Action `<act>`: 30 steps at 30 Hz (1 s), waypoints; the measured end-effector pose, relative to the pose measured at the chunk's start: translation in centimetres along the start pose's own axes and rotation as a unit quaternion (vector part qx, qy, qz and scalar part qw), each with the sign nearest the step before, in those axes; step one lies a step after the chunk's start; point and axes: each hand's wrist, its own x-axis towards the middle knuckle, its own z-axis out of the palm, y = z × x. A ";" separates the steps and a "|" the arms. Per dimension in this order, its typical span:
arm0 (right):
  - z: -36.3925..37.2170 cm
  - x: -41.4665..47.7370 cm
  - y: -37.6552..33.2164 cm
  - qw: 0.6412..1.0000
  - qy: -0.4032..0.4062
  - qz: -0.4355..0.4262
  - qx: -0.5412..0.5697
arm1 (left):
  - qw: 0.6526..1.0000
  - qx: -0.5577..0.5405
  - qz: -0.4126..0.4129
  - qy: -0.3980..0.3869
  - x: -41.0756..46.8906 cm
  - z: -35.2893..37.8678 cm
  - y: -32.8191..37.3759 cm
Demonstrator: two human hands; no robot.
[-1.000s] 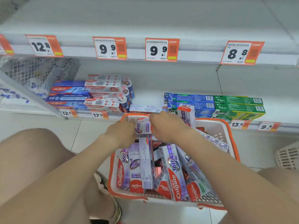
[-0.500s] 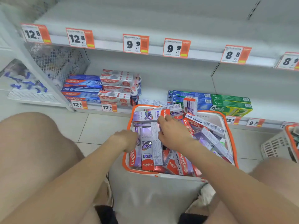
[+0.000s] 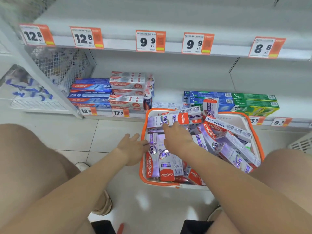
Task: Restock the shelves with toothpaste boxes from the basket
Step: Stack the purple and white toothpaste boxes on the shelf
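A white basket with an orange rim [image 3: 160, 183] stands on the floor in front of the bottom shelf [image 3: 168, 96]. It is full of purple and red Colgate 360 toothpaste boxes [image 3: 166, 159] lying at mixed angles. One purple box [image 3: 158, 121] lies crosswise at the far end. My right hand [image 3: 179, 139] reaches over the pile, its fingertips resting on that box's near edge and its thumb held apart. At the basket's left rim my left hand [image 3: 133, 148] is spread and holds nothing.
The bottom shelf holds stacks of blue boxes [image 3: 91, 96], red-and-white Colgate boxes [image 3: 128, 92], blue-green boxes [image 3: 212, 98] and green boxes [image 3: 255, 103]. A wire mesh divider [image 3: 62, 68] closes the shelf's left end. The shelf above [image 3: 152, 14] carries price tags. Another white basket [image 3: 302, 144] is at right.
One second ago both hands held a purple box upright; it now lies crosswise at the basket's far end. My left hand has let go and drawn back to the left rim.
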 end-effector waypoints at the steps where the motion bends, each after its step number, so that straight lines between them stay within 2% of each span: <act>1: 0.2 0.0 -0.6 1.000 -0.006 -0.001 0.015 | 1.000 -0.005 0.008 0.002 -0.4 0.4 -0.6; 5: 1.8 0.2 -3.4 0.997 -0.015 -0.072 0.021 | 1.000 -0.010 0.008 0.011 -2.3 2.0 -3.8; 11: 3.8 0.7 -8.6 0.978 -0.012 -0.209 0.015 | 0.995 0.007 -0.071 -0.069 -7.3 5.7 -10.2; 14: 3.3 0.0 -11.4 0.954 0.029 -0.296 -0.029 | 0.986 0.009 -0.127 -0.104 -9.7 7.6 -12.7; 17: 2.2 -0.6 -13.6 0.914 0.080 -0.391 -0.078 | 0.973 -0.003 -0.189 -0.129 -11.0 8.6 -13.9; 19: 1.2 -0.3 -14.0 0.900 0.126 -0.408 -0.086 | 0.968 -0.026 -0.216 -0.127 -10.9 8.2 -14.0; 22: -1.4 1.0 -13.1 0.920 0.191 -0.334 -0.078 | 0.963 -0.095 -0.248 -0.035 -10.5 5.2 -13.7; 26: -6.0 4.6 -10.3 0.961 0.228 -0.158 0.010 | 0.934 -0.211 -0.250 0.140 -9.4 1.9 -13.7; 28: -7.0 7.0 -8.9 0.972 0.199 -0.101 0.067 | 0.922 -0.239 -0.235 0.196 -8.1 1.2 -13.5; 30: -7.1 9.2 -7.5 0.980 0.139 -0.071 0.123 | 0.922 -0.245 -0.204 0.221 -6.4 0.3 -12.9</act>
